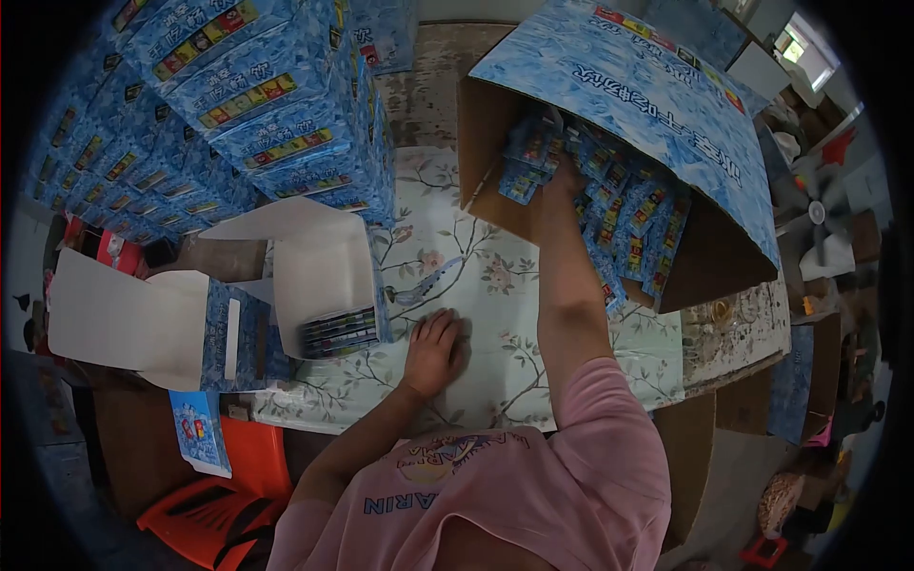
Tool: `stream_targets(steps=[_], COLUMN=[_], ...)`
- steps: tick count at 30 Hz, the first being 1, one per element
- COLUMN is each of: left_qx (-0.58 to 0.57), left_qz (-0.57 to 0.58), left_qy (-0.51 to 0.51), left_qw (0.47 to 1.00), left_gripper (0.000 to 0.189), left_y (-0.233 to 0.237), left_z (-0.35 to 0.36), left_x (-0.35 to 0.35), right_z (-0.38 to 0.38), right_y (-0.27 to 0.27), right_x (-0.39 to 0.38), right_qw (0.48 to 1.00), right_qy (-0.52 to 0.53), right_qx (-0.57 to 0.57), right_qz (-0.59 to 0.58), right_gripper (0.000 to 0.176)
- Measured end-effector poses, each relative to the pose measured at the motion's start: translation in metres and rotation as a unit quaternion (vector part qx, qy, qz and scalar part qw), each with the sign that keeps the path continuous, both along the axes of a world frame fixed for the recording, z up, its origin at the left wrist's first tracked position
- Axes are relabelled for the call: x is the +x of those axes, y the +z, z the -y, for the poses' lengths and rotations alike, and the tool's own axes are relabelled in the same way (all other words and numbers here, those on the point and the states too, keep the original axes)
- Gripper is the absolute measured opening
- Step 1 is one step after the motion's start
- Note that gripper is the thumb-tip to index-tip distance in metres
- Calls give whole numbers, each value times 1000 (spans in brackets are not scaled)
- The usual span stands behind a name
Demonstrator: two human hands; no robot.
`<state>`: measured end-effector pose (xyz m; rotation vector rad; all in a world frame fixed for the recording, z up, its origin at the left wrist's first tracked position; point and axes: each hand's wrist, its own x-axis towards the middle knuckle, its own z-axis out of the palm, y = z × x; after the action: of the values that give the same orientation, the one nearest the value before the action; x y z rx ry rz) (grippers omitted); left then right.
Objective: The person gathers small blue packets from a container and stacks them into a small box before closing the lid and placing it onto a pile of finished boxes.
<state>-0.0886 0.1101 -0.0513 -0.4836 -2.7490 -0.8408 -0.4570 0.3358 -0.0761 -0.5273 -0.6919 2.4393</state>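
Observation:
My left hand (436, 352) lies on the flowered tablecloth (457, 228), fingers resting on the cloth and nothing held. To its left stands a white-lined open carton (324, 247) with several small packs (340, 331) stacked at its bottom. My right hand (564, 179) reaches deep into a big blue-printed cardboard box (619, 81) lying on its side with its mouth toward me. Blue packets with colourful labels (633, 219) fill part of that box. The hand touches packets at the upper left of the pile; its fingers are mostly hidden in shade.
Tall stacks of blue cartons (257, 105) rise at the left and back left. Another open carton with a raised white flap (124, 309) stands at the left table edge. An orange plastic chair (228, 485) is below it. At the far right a fan (816, 211) stands among clutter.

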Motion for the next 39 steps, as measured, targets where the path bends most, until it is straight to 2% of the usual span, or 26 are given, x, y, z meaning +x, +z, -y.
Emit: stream_targets(steps=[1, 3, 6, 9, 11, 12, 13, 14, 15, 17, 19, 20, 21, 22, 23, 24, 25, 26, 28, 29, 31, 33, 34, 35, 36, 39], left_qx=[-1, -1, 9, 36, 198, 196, 461, 682, 683, 709, 704, 677, 649, 649, 634, 619, 621, 604, 585, 565, 545, 663, 662, 676, 687, 653], left_qz=[3, 5, 1, -28, 84, 89, 202, 295, 301, 273, 302, 293, 280, 278, 254, 231, 230, 220, 215, 211, 204, 320, 316, 356, 397, 444], left_qy=[-4, -4, -3, -2, 77, 74, 110, 141, 142, 54, 92, 97, 100, 101, 134, 166, 166, 145, 121, 143, 164, 116, 119, 90, 61, 1], left_qw=[1000, 1000, 1000, 999, 974, 974, 857, 654, 651, 648, 636, 668, 700, 701, 717, 732, 730, 752, 773, 785, 797, 667, 669, 639, 606, 614], left_gripper=[43, 42, 40, 39, 42, 42, 44, 46, 46, 50, 52, 54, 57, 57, 59, 60, 60, 62, 63, 60, 56, 48, 48, 46, 44, 48], left_y=[0, 2, -6, -9, -13, -9, -1, 5, 12, 24, 21, 13, 10, 10, 11, 12, 10, 8, 5, 4, 7, 20, 27, 33, 38, 53], left_z=[0, 1, 1, 1, -1, -4, -11, -16, -18, -22, -21, -20, -19, -20, -23, -26, -25, -25, -27, -28, -30, -25, -22, -21, -20, -23], left_x=[1, 1, 0, 2, -5, -11, -17, -18, -16, -8, 1, 4, 5, 8, 10, 12, 12, 11, 12, 10, 9, 6, 5, 3, 2, 1], right_z=[3, 11, 8, 32, 33, 35, 39, 45, 48, 49, 44, 36, 23, 10, -9, -31, -43, -46, -50, -41, -10, 14, 23, 31, 36, 34], right_y=[11, 46, 7, 57, 36, 27, 26, 29, 34, 43, 51, 55, 60, 65, 70, 76, 79, 80, 83, 81, 67, 53, 47, 44, 55, 37], right_x=[14, 53, 90, 196, 241, 263, 288, 313, 333, 364, 382, 388, 390, 391, 392, 392, 391, 389, 388, 385, 384, 381, 384, 387, 390, 387], right_qw=[1000, 989, 991, 981, 976, 968, 969, 960, 951, 937, 900, 900, 854, 799, 799, 696, 563, 562, 651, 648, 649, 650, 622, 590, 636, 678], right_qy=[1, 17, 82, 139, 186, 232, 228, 258, 288, 323, 396, 395, 451, 503, 505, 559, 590, 589, 394, 325, 306, 290, 245, 200, 250, 215], right_qx=[2, -23, 80, 46, 38, 31, 29, 38, 47, 43, 83, 82, 117, 151, 150, 316, 471, 473, 617, 675, 689, 699, 742, 781, 728, 702], right_qz=[-1, 142, 74, 130, 110, 87, 94, 100, 105, 126, 160, 164, 230, 292, 290, 319, 336, 338, 202, 137, 106, 67, 55, 44, 57, 29], right_gripper=[73, 64, 60, 55, 54, 54, 54, 49, 45, 46, 46, 46, 40, 36, 36, 32, 31, 31, 29, 33, 37, 41, 46, 50, 51, 53])
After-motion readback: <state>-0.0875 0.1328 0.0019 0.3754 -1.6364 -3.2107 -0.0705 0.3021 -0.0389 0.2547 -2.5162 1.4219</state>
